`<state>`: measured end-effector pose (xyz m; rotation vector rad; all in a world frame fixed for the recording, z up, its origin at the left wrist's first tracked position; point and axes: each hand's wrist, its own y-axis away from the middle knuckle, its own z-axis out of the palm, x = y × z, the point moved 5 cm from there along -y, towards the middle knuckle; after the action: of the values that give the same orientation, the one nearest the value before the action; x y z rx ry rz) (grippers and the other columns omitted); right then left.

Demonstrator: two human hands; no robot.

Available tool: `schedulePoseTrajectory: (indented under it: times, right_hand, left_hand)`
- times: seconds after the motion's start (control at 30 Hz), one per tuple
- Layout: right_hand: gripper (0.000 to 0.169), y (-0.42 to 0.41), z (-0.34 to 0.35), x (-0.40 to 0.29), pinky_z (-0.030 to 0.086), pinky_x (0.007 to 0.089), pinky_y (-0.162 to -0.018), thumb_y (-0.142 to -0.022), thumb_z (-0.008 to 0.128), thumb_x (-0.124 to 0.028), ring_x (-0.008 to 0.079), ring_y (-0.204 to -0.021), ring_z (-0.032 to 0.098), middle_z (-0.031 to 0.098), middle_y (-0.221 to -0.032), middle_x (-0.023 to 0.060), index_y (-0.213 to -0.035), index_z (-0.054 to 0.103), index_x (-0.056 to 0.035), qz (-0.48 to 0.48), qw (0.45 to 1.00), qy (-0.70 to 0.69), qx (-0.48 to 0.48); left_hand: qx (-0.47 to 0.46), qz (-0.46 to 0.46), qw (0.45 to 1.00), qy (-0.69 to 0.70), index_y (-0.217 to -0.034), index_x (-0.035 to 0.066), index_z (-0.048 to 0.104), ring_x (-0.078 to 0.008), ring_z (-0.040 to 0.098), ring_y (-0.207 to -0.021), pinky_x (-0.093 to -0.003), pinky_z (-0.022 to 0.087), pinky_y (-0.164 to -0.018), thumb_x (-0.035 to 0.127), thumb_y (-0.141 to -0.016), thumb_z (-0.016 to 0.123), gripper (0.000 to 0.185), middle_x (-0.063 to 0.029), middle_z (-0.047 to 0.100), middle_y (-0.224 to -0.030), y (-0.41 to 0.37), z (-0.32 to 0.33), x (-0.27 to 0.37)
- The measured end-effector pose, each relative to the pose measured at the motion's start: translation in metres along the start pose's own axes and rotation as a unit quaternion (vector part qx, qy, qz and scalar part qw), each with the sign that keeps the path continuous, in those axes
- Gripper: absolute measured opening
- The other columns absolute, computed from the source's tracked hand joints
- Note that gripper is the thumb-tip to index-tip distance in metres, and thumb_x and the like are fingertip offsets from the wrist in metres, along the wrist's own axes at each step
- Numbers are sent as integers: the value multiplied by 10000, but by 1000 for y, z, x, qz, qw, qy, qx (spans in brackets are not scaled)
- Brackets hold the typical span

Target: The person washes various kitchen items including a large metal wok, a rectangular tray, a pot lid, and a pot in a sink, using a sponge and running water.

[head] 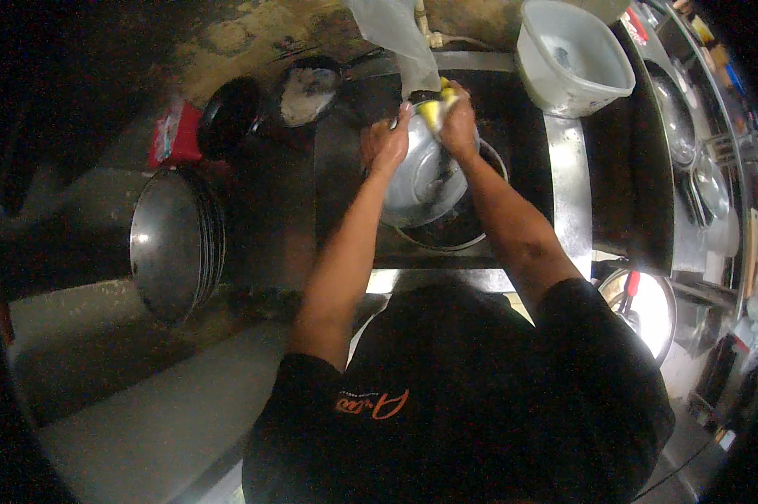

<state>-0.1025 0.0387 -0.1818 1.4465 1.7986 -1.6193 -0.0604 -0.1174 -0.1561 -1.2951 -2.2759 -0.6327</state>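
Observation:
My left hand grips the rim of a round, shiny metal bowl or pot, its thumb pointing up. In my right hand is a yellow sponge, pressed at the far rim of the metal vessel. The vessel is tilted over a dark sink basin. Partly beneath it, another round vessel shows its pale rim; the rest is hidden. A translucent plastic sleeve hangs beside the tap and ends just beyond the sponge.
A translucent plastic tub stands at the sink's back right corner. To the left are stacked round metal pans, a black pan, another pan and a red packet. Metalware fills a shelf at right.

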Motion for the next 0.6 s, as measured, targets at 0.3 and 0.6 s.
schedulePoseTrajectory:
  times: [0.3, 0.6]
  right_hand:
    - [369, 4, -27, 66, 462, 275, -728, -792, 624, -186, 143, -819, 571, 603, -961, 65, -1118, 494, -71, 74, 981, -103, -149]
    - [404, -64, -53, -17, 441, 345, -608, -804, 570, -413, 229, -663, 579, 598, -740, 127, -871, 573, -15, 102, 949, 9, -298]
  left_hand:
    - [4, -61, 932, 358, -1038, -38, 585, -298, 511, -1031, -389, 404, -862, 516, -762, 571, 619, -191, 546, -1109, 29, 22, -85]
    - [-133, -31, 951, 277, -1197, -55, 444, -274, 512, -1009, -355, 407, -847, 588, -722, 573, 810, -173, 503, -1168, -14, -33, -66]
